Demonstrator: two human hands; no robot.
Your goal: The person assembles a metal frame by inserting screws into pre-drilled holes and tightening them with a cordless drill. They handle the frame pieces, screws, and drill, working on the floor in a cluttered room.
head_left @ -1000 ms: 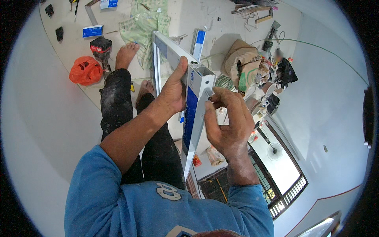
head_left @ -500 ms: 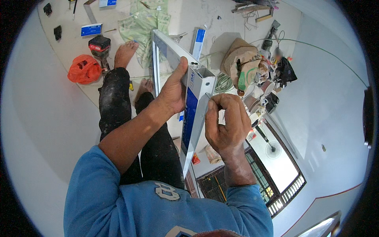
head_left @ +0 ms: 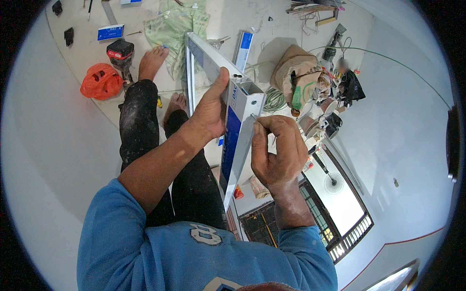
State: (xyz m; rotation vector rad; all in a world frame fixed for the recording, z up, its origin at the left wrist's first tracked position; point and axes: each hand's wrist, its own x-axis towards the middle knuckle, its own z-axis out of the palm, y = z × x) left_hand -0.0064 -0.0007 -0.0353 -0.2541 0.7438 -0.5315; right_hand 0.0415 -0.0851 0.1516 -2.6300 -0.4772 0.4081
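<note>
In the head view, I watched the right hand (head_left: 280,151) tighten. A second earlier its thumb and forefinger stood looser around a thin piece (head_left: 254,117), whose dark end showed; at this moment the fingertips were drawn together and pinched it, hiding most of it. I took that to mean finer, firmer fingertip work on the frame (head_left: 236,138). The piece met the frame's side near a round hole (head_left: 254,102); I could not tell whether its tip went in or only touched, or what kind of piece it was.

The frame stood in front of my chest, tilted, between the two hands. The left hand (head_left: 209,116) gripped it near the corner, thumb pressed along its edge, the other fingers mostly hidden; that grip matched the earlier pictures. Against those, the frame, drill (head_left: 120,51) and orange bag (head_left: 101,81) sat slightly farther up and left, probably from a head movement.
</note>
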